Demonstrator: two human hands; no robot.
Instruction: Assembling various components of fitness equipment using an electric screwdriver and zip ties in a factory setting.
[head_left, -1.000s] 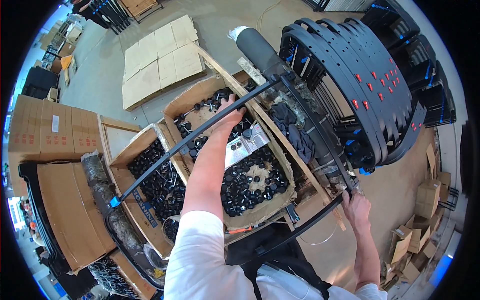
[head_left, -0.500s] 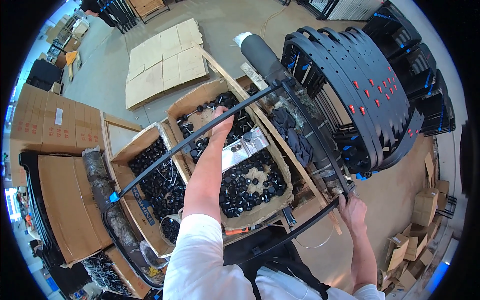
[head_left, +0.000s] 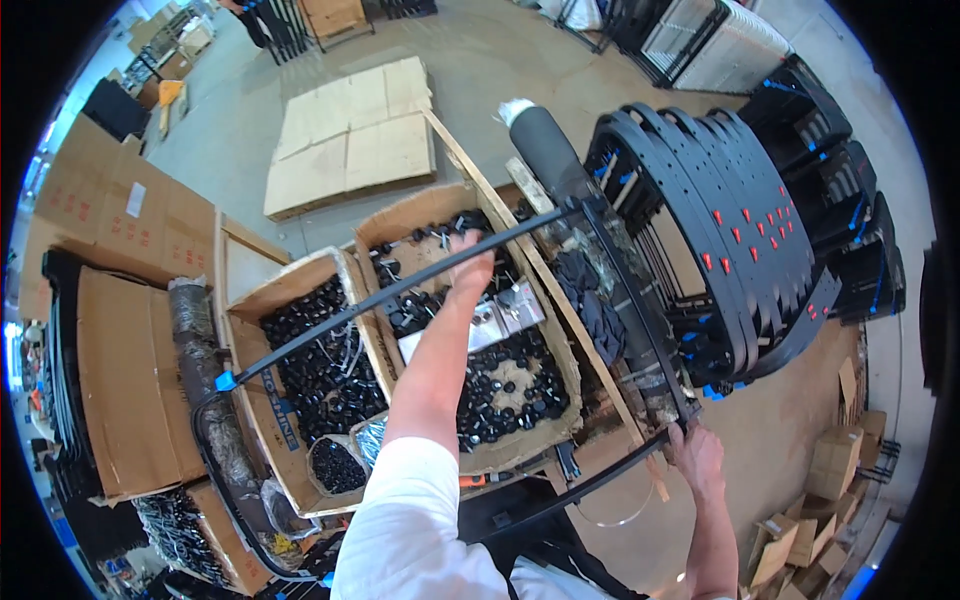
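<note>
Cool, even light brightened the concrete floor [head_left: 750,430], with pale glare on a silvery metal piece [head_left: 520,305] and a soft shadow beneath flattened cardboard [head_left: 355,130]. Black knobs [head_left: 315,400] merged into a dark mass, their details hard to separate. Fisheye distortion bowed straight edges toward black corners, while cartons [head_left: 130,215] near the bluish, glowing left rim looked soft.

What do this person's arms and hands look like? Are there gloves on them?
No gloves: the left hand and right hand are both bare. I see no watch or bracelet. The left arm wears a plain white, loose short sleeve. The right sleeve isn't clear.
</note>
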